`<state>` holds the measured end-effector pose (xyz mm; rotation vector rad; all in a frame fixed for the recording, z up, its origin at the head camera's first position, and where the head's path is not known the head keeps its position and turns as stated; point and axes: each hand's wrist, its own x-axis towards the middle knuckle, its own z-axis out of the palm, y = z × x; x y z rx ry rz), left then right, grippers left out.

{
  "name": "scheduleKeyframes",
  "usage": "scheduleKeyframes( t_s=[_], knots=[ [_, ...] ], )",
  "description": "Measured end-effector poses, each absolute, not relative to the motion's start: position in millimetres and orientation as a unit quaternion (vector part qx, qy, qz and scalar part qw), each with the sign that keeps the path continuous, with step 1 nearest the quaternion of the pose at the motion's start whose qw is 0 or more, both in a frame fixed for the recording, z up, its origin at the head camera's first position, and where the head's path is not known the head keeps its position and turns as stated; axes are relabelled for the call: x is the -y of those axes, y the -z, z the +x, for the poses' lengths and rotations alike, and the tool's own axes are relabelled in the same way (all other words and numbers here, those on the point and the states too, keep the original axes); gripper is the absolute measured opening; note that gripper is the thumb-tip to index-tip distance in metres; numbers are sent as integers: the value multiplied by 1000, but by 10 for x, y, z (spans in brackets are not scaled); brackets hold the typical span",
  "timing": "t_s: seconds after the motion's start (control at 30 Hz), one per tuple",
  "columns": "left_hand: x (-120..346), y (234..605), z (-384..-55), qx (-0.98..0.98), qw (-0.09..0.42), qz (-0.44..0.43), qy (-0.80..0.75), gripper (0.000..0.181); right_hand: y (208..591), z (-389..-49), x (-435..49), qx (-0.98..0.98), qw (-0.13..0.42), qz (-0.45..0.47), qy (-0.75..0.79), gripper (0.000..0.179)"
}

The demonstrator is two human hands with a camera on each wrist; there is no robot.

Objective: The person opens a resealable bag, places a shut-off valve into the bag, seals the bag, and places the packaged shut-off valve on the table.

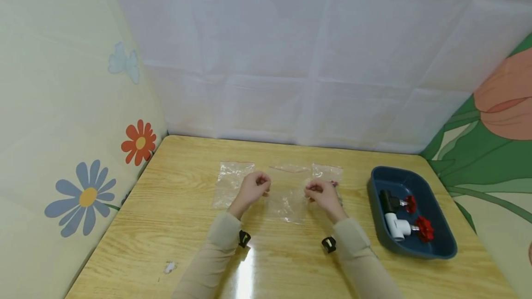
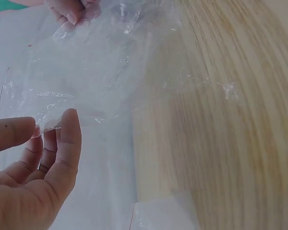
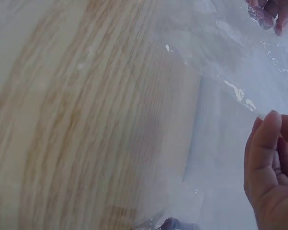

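Note:
Between the two hands, a clear plastic zip bag (image 1: 287, 200) is held up over the wooden table. My left hand (image 1: 252, 188) pinches its left edge; in the left wrist view the bag's film (image 2: 93, 72) runs from thumb and fingers across to the other hand. On the opposite side, my right hand (image 1: 323, 195) pinches the right edge, with the fingertips (image 3: 273, 120) at the film in the right wrist view. Another clear bag (image 1: 226, 181) lies flat just left of the left hand. Behind the right hand lies a third bag (image 1: 326, 170), partly hidden, with something small and reddish by it.
At the right of the table (image 1: 174, 225) stands a dark blue bin (image 1: 378, 232). Inside it are a black valve (image 1: 388, 201) and a white valve (image 1: 395, 227), each with a red handwheel. White cloth (image 1: 257, 59) hangs behind the table; a flower-printed wall (image 1: 37, 105) borders its left side.

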<state>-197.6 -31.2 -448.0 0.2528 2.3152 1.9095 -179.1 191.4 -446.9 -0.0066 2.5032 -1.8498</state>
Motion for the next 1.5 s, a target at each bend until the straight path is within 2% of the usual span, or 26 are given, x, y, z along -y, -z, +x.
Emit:
scheduleKeyframes(
  t_s=[0.47, 1.03, 1.5],
  knots=[
    [389, 4466, -1742, -773, 57, 137, -617, 8, 4453, -1576, -1976, -798, 32, -30, 601, 12],
    [415, 4460, -1611, -792, 26, 195, -578, 6, 4483, -1412, -1986, -781, 38, -61, 620, 10],
    [406, 4394, -1576, -790, 35, 189, -582, 5, 4526, -1387, -2022, -769, 16, -76, 635, 10]
  ],
)
